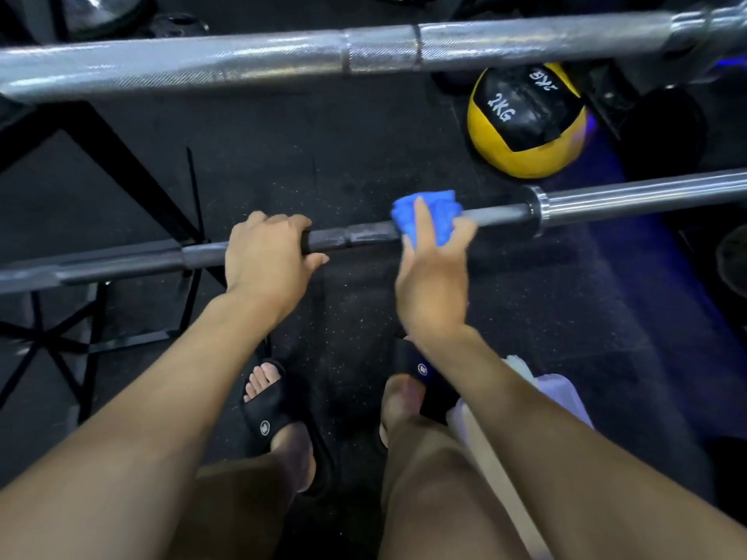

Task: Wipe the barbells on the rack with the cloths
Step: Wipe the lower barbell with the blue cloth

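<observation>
Barbell, dull grey steel, under my grips.
My left grip curls round its shaft; my right grip clamps a crumpled blue cloth on it.

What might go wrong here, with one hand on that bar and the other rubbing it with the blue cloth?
1. The right hand wipes the lower bar with the blue cloth close to the collar; fingers might knock against it.
2. The feet wear open sandals under the bar, so toes look exposed if it rolls off.
3. The left hand may re-smudge the bar where it grips.

bare forearms, black slides, brown shorts
</observation>
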